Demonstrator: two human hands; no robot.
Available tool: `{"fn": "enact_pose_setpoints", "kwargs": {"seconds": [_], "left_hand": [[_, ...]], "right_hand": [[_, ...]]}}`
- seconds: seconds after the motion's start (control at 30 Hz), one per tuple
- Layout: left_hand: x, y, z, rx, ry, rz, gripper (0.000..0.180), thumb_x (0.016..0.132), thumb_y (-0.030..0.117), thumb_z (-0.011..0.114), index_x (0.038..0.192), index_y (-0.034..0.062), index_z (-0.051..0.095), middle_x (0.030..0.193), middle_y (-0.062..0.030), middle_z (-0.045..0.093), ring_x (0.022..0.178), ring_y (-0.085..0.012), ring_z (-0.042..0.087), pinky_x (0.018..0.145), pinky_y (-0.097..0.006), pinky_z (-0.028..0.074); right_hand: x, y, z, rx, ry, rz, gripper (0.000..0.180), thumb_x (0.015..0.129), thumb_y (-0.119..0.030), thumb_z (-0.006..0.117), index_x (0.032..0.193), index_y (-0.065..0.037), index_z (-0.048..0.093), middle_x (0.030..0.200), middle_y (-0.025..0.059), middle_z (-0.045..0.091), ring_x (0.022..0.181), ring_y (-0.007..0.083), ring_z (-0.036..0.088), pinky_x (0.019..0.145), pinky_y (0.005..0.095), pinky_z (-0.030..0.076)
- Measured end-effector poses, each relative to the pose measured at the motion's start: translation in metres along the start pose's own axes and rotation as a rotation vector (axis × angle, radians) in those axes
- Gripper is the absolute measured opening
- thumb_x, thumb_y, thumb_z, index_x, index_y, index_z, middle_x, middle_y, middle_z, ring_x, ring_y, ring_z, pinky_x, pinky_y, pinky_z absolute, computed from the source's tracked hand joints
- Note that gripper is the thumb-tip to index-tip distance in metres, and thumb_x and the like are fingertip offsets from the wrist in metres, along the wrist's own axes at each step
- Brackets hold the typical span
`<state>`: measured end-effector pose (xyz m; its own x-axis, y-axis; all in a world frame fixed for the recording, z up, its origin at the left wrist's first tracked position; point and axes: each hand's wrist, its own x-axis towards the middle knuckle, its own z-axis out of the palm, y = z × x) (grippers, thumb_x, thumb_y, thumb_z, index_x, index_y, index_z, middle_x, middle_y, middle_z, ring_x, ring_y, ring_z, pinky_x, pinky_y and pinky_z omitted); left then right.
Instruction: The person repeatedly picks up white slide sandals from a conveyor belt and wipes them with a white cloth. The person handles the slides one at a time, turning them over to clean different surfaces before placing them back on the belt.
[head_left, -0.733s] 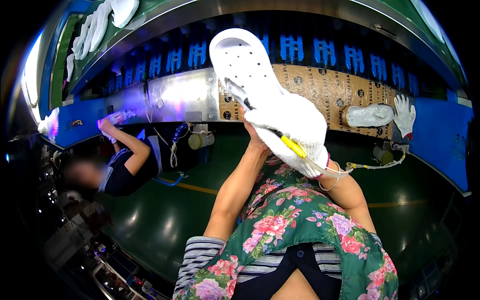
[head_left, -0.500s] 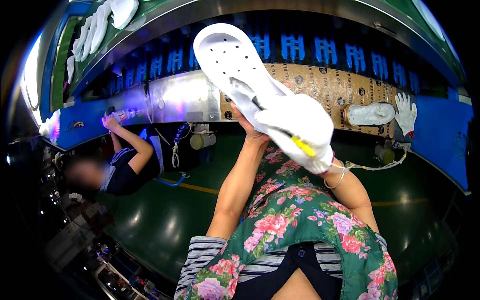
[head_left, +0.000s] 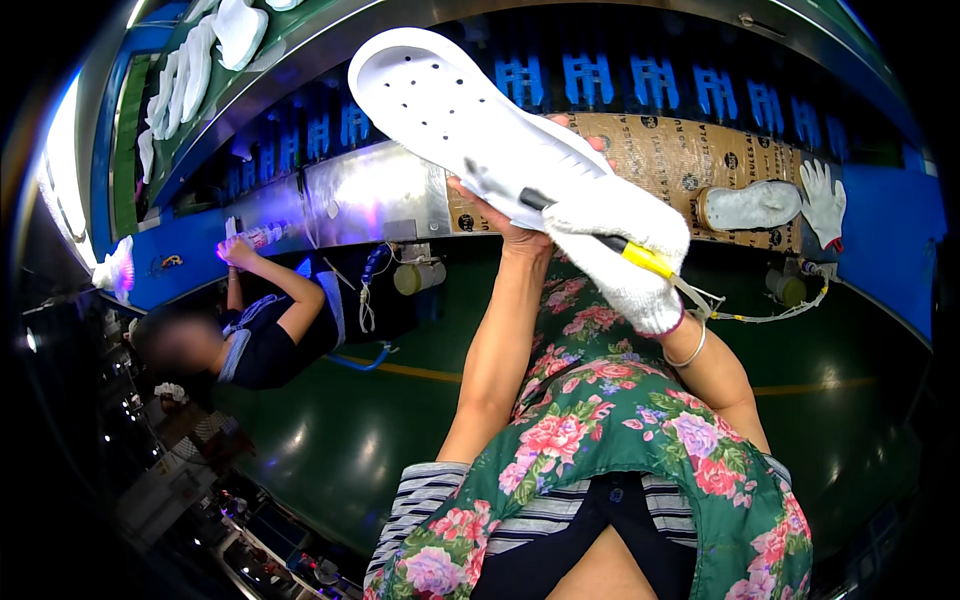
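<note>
Head view: long white perforated shoe sole [head_left: 500, 140] is cradled by bare left hand [head_left: 520, 228], best kept steady under yellow-and-black tubed tool [head_left: 646, 259] gripped by white knit-gloved right hand [head_left: 625, 222].

The left forearm [head_left: 500, 345] slants toward 1 o'clock, its bare left hand [head_left: 514, 226] curved in a grip: thumb at 10 o'clock, fingertips [head_left: 598, 145] showing at 1. The right forearm [head_left: 722, 388] angles toward 11, the white-gloved right hand [head_left: 630, 225] curled closed.
</note>
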<state>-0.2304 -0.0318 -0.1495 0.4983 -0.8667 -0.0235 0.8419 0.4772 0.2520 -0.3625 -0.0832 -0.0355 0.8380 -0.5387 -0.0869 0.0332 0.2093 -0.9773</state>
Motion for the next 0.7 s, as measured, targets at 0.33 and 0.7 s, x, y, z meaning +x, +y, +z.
{"fn": "enact_pose_setpoints", "kwargs": {"seconds": [0.33,0.7], "left_hand": [[-0.003,0.015,0.016,0.098,-0.125,-0.125,0.123,0.062,0.1,0.051,0.143,0.0074,0.048,0.135,-0.0247,0.056,0.118,-0.0508,0.058,0.091,-0.065,0.054],[0.005,0.014,0.024,-0.162,-0.135,-0.068,0.132,0.06,0.1,0.053,0.145,0.0,0.044,0.132,-0.0377,0.052,0.121,-0.0511,0.054,0.096,-0.061,0.052]], "right_hand": [[-0.005,-0.003,-0.016,-0.4,0.041,-0.448,0.021,0.077,-0.006,0.08,0.099,-0.01,0.08,0.094,0.0084,0.076,0.083,0.0252,0.073,0.076,0.035,0.055],[-0.019,0.004,-0.009,-0.346,0.011,-0.184,0.018,0.078,-0.006,0.081,0.095,-0.013,0.08,0.093,0.0044,0.076,0.084,0.0217,0.073,0.073,0.031,0.055]]}}
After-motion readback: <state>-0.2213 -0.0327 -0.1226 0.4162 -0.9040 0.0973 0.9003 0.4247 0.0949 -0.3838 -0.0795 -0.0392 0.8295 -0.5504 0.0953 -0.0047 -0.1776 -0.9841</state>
